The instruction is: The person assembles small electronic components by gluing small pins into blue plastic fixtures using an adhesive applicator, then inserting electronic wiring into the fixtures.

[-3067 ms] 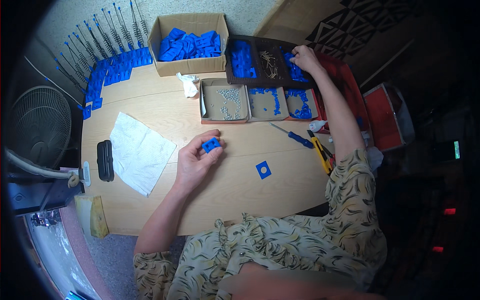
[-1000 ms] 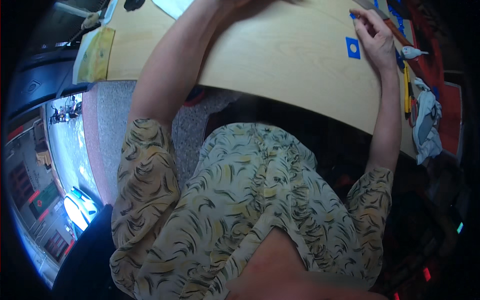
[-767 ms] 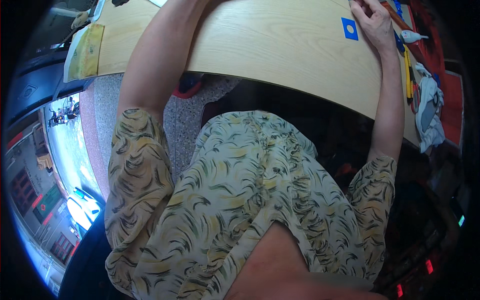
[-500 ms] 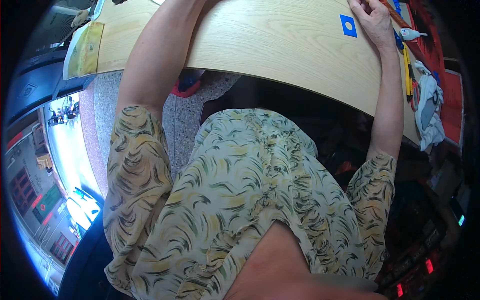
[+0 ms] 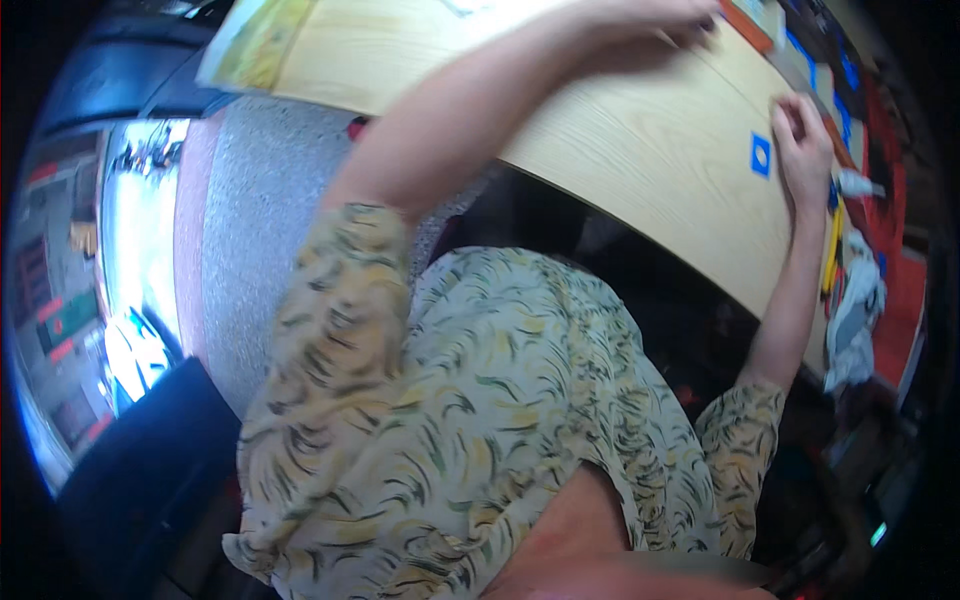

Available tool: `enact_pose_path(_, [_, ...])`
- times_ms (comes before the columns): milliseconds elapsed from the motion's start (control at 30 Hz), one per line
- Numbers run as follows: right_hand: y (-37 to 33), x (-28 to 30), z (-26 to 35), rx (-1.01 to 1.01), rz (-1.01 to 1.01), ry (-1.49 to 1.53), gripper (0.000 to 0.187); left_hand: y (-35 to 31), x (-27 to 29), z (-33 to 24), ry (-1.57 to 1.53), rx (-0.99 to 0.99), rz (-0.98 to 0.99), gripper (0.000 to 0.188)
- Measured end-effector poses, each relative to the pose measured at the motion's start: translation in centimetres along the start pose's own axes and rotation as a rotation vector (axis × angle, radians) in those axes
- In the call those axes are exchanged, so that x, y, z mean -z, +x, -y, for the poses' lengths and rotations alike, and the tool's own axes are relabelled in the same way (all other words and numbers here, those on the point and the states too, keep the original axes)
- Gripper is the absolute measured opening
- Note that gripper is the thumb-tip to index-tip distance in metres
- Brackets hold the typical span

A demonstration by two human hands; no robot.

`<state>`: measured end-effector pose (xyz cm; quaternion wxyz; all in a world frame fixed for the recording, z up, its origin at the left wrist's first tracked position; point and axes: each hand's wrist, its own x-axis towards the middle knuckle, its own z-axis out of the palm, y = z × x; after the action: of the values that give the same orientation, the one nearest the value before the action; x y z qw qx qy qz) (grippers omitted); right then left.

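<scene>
My left hand is stretched across the far side of the wooden table. It is smeared by motion, so I cannot make out its fingers or anything in them. Close to its fingertips lies an orange-brown strip. My right hand rests at the table's right side with its fingers curled in. Whatever they may hold is hidden. Just left of that hand lies a small blue square card with a pale round spot in its middle.
Along the right edge are a small white bottle, a yellow utility knife and a crumpled whitish cloth. A yellowish packet sits at the table's left end. A dark blue seat-like shape stands at lower left.
My left arm has swung right across the table, bringing its hand into view. The view has turned, and the right hand, card and bottle now appear lower in it.
</scene>
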<state>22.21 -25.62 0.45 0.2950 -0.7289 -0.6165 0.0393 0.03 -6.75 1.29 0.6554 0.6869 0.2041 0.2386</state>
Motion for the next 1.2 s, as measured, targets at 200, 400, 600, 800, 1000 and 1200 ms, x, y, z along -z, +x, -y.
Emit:
enact_pose_path(200, [-0.2,-0.1,0.5,-0.010,0.013,-0.057,0.009,0.4,-2.7,1.6,0.678,-0.167,-0.172,0.031])
enact_pose_path(400, [0.5,-0.9,-1.5,0.022,-0.061,-0.068,0.011,1.6,-2.2,1.6,0.785,-0.186,-0.129,0.023])
enact_pose_path(600, [0.9,-0.9,-2.1,-0.019,-0.065,-0.176,0.014,2.5,-2.2,2.2,0.666,-0.180,-0.189,0.019])
enact_pose_path(800, [1.0,-1.4,-2.0,-0.022,-0.097,-0.155,0.016,3.4,-2.2,2.3,0.688,-0.206,-0.138,0.019])
enact_pose_path(1000, [1.2,-1.9,0.5,-0.103,-0.128,-0.345,0.026,3.1,-1.6,2.2,0.626,-0.203,-0.081,0.018])
enact_pose_path(1200, [1.6,-2.2,1.9,-0.104,-0.163,-0.346,0.031,2.7,-1.6,1.9,0.470,-0.175,-0.166,0.016])
